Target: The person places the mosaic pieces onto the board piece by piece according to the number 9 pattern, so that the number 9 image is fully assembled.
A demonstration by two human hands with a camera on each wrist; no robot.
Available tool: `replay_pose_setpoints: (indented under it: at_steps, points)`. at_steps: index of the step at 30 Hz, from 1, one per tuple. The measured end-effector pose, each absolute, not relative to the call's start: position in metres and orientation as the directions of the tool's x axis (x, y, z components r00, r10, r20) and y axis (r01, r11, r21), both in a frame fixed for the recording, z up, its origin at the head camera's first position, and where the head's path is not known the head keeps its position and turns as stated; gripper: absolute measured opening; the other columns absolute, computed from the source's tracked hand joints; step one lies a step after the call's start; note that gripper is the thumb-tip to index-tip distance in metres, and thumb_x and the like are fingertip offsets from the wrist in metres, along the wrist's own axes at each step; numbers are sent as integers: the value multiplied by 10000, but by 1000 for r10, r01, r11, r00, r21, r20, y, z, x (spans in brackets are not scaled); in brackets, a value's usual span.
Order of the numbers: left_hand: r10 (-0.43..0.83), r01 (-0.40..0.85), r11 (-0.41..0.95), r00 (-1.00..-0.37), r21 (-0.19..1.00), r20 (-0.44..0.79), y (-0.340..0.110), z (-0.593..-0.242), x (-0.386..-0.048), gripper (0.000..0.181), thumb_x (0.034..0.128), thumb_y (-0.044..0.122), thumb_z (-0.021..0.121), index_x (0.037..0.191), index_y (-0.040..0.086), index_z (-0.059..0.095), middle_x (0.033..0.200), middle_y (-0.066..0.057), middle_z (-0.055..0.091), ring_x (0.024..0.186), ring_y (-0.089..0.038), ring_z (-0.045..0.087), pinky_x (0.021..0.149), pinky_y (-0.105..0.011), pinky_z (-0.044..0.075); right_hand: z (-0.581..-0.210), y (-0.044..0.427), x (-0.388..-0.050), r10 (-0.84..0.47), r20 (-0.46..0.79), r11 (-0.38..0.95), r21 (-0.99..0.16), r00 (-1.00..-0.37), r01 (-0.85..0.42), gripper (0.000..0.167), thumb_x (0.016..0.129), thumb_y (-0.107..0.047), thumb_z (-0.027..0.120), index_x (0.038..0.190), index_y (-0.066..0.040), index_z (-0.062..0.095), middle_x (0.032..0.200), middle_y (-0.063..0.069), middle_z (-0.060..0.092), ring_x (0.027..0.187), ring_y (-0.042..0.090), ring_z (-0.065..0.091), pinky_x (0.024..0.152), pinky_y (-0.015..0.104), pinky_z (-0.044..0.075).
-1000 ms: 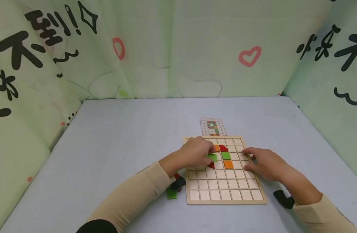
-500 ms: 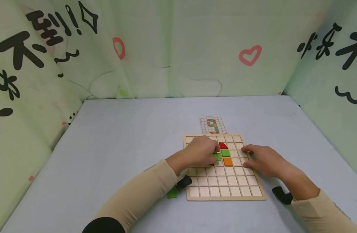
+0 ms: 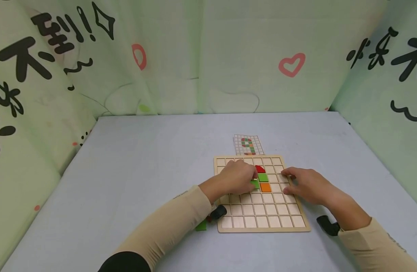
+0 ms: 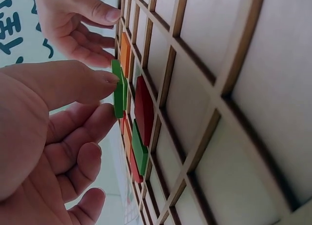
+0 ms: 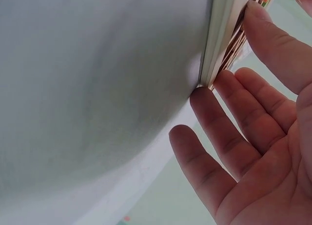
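Observation:
My left hand [image 3: 238,177] is over the upper middle of a wooden grid board [image 3: 273,219], pinching a green square tile [image 4: 118,91] between thumb and index finger. In the left wrist view the tile stands on edge against the grid. Beside it on the board lie a red rounded tile [image 3: 260,169], a second green tile [image 3: 263,177] and an orange tile [image 3: 265,187]. A dark red tile [image 4: 143,110] sits in a cell nearby; the left hand hides it from the head view. My right hand [image 3: 310,187] rests at the board's right edge, thumb and fingertips touching it, fingers mostly straight.
Behind the board lies a pattern card [image 3: 248,144] printed with a small coloured grid. A loose green tile [image 3: 201,226] is on the white table [image 3: 154,151] left of the board, partly under the left forearm. Printed curtains [image 3: 208,56] enclose the table.
My left hand has moved a little to the right with the green tile, up beside the orange and green tiles. The right hand stays at the board's edge.

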State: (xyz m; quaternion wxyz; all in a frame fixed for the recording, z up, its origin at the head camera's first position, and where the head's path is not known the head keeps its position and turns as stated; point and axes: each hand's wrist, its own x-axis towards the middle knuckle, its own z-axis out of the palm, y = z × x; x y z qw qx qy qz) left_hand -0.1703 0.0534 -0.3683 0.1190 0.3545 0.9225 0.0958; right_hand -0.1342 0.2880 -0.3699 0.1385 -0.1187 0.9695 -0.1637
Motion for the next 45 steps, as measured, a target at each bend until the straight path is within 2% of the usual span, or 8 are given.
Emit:
replay_pose_setpoints:
  at_steps: [8,19,34,45]
  points:
    - [670,614,737,-720,283,-181,56,-371,-170,260,927,242,696,1180,189,729,1017,121,697,869,-90,543,758,-274,412,-371,288,-134,-280,-228,915,-358,-932,-188,594,866,-273,786,1317,45,567,1200,260,616,1099,433,560,946,593,432]
    - [661,626,750,-725,215,-192,63,-372,-166,233,917,219,691,1147,216,731,1020,123,691,885,-104,551,765,-295,418,-371,290,-132,-292,-210,913,-353,-933,-206,582,860,-268,794,1305,39,578,1176,244,630,1084,424,573,930,578,441]
    - [681,650,731,-716,209,-154,63,-372,-163,218,921,218,712,1135,217,752,993,127,703,861,-79,571,735,-275,434,-371,291,-132,-297,-202,910,-357,-933,-212,583,862,-277,792,1302,39,578,1159,232,635,1067,413,580,914,566,450]
    - [670,626,736,-728,257,-144,58,-370,-164,296,914,266,731,1208,227,716,1071,132,686,900,-100,510,739,-280,399,-371,292,-132,-304,-191,904,-367,-933,-219,576,860,-273,794,1293,41,582,1160,239,630,1069,424,577,909,573,449]
